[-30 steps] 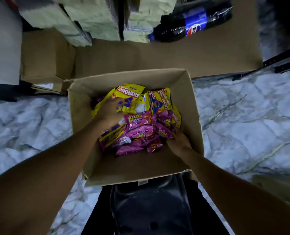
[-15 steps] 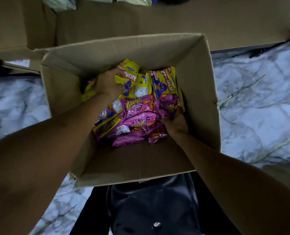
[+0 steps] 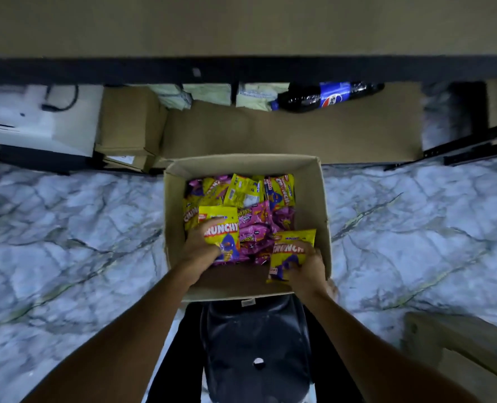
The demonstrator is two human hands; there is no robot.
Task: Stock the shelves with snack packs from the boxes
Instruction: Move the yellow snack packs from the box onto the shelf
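We are at the pick step: left hand [image 3: 198, 248] grips one yellow pack [image 3: 220, 231], right hand [image 3: 306, 266] another yellow pack [image 3: 291, 254]. Next, lift both clear of the box [image 3: 324, 216] beneath, towards the shelf [image 3: 270, 69] ahead.

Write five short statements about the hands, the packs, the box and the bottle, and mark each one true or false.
1. Each hand holds a yellow pack. True: the left hand grips one yellow pack, the right hand another.
2. The box holds only yellow packs. False: pink packs lie among them.
3. The box is shut. False: it is open on top.
4. The bottle lies on its side. True.
5. The bottle lies in the box. False: it lies beyond it, on cardboard.
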